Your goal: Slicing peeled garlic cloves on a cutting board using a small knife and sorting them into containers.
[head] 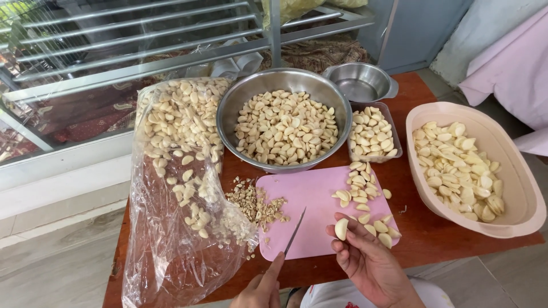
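Note:
My left hand (264,288) at the bottom edge grips a small knife (294,231), its blade pointing up over the pink cutting board (308,199). Just right of it, my right hand (365,259), palm up, pinches one peeled garlic clove (341,229) above the board's near edge. A small pile of peeled cloves (359,191) lies on the board's right side. Trimmed root ends (254,202) are heaped at the board's left edge.
On the wooden table (434,228): a clear plastic bag of cloves (177,148) at left, a steel bowl of cloves (285,122), a small clear tub of cloves (372,134), an empty steel bowl (361,82) behind, a beige oval basin of halved cloves (514,188) at right. A window grille stands behind.

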